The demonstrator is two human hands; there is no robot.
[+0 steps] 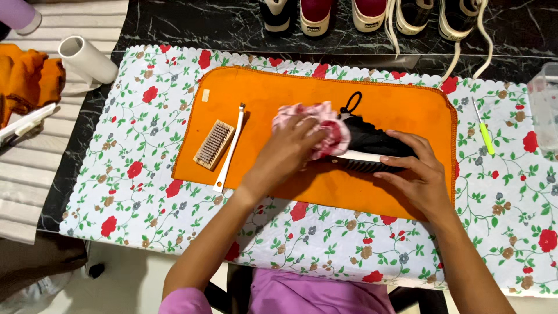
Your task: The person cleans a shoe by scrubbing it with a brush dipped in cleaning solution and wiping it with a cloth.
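Note:
A black shoe (pixel 372 145) with a white sole lies on its side on an orange cloth (pixel 279 99). My left hand (pixel 285 154) presses a bunched pink-and-white cloth (pixel 322 116) against the shoe's front part. My right hand (pixel 415 171) grips the shoe's rear, fingers over the upper and thumb under the sole. A black pull loop sticks out past the shoe at the far side.
A wooden brush (pixel 214 144) and a white toothbrush (pixel 228 151) lie on the orange cloth's left part. A floral table cover (pixel 133 174) lies under it. Several shoes (pixel 317 14) line the far edge. A green-tipped tool (pixel 483 131), a clear container (pixel 545 104), a white roll (pixel 87 58).

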